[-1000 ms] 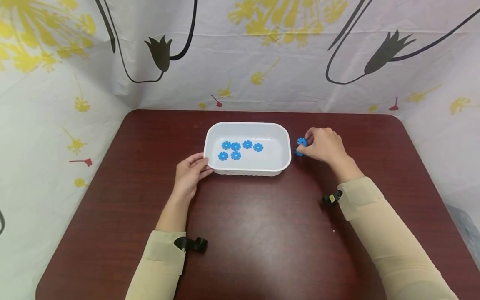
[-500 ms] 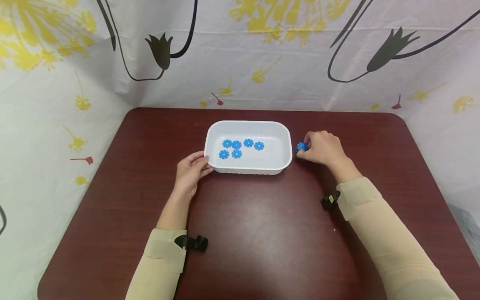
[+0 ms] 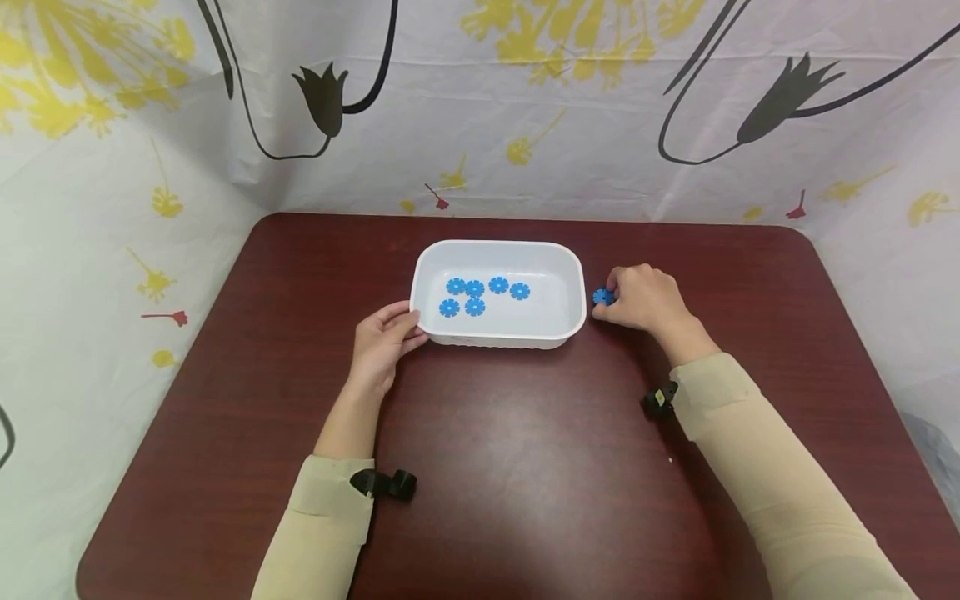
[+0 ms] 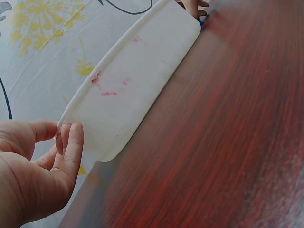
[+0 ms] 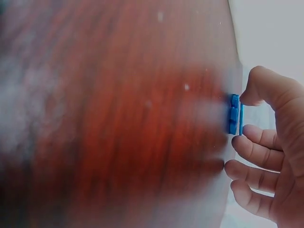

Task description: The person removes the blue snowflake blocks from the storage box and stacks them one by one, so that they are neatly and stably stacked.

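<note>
At far left, white cloth printed with yellow and grey flowers (image 3: 52, 275) hangs beside a dark red-brown, wood-grained desk with rounded corners (image 3: 202, 425). A beige left sleeve (image 3: 315, 533) carries a black strap-mounted device (image 3: 386, 484). The left hand (image 3: 378, 346) grips the near-left corner of a white rectangular plastic tray with rounded corners (image 3: 551, 307), its fingers pinching the rim. The tray stands on the desk; the left wrist view shows faint red marks (image 4: 109, 94) on its outer wall.

Inside the tray, six blue, notched, flower-shaped discs (image 3: 475, 307) lie flat, mostly in its left and middle part. Just right of the tray and apart from it, the right hand (image 3: 647, 296) holds one thin blue disc (image 5: 241, 118) between thumb and fingers. The right wrist view shows that disc beside a small blue stack (image 5: 233, 115) on the desk, with a narrow gap between them. Farther right come a second black device (image 3: 660, 400) and the beige right sleeve (image 3: 780, 475).
</note>
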`<state>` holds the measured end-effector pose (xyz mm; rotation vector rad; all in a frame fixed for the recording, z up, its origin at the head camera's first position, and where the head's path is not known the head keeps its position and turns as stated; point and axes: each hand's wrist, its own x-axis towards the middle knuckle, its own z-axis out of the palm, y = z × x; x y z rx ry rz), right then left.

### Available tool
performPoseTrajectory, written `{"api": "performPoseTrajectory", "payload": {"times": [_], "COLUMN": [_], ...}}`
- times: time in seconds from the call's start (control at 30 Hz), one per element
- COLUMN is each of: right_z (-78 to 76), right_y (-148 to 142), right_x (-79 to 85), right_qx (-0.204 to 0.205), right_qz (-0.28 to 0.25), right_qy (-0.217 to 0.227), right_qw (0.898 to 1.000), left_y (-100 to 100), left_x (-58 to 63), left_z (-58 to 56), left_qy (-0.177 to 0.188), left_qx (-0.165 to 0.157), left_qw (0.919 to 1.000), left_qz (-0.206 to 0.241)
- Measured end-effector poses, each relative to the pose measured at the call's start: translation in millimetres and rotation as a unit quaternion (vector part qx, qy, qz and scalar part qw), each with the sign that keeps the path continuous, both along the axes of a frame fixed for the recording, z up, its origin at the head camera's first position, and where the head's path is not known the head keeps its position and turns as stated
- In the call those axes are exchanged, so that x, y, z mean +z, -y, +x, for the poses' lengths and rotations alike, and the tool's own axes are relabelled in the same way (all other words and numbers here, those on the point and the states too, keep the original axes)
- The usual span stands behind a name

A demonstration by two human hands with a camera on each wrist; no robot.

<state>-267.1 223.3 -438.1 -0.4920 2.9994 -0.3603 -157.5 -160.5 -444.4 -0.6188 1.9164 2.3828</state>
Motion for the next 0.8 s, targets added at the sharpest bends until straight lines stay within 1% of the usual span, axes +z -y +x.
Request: {"api": "performPoseTrajectory", "payload": {"times": [0.33, 0.47, 0.57, 0.67, 0.8], "right_z": [-0.8, -1.1, -1.3, -2.4, -3.8], "right_y": [0.3, -0.5, -0.4, 2.2, 11.3], "right_x": [-0.8, -0.2, 4.9, 13.8, 26.4], "right_qx": [-0.002, -0.013, -0.033, -0.052, -0.055], "right_qz": [0.008, -0.005, -0.045, -0.096, -0.150], "right_qy": [-0.006, -0.022, -0.045, -0.069, -0.085], "right_qw": [1.000, 1.000, 0.997, 0.992, 0.983], "left_y": [0.6, 0.4, 0.0, -0.3, 0.1], "left_x": [-0.1, 0.1, 0.8, 1.2, 1.1], "left_z": [0.6, 0.4, 0.2, -0.1, -0.7], "left_qy": [-0.002, -0.001, -0.001, -0.001, -0.001], "left_qx": [0.000, 0.000, -0.002, -0.003, -0.004], "left_qw": [1.0000, 1.0000, 1.0000, 1.0000, 1.0000], "left_qz": [-0.002, -0.003, -0.004, -0.003, -0.002]}}
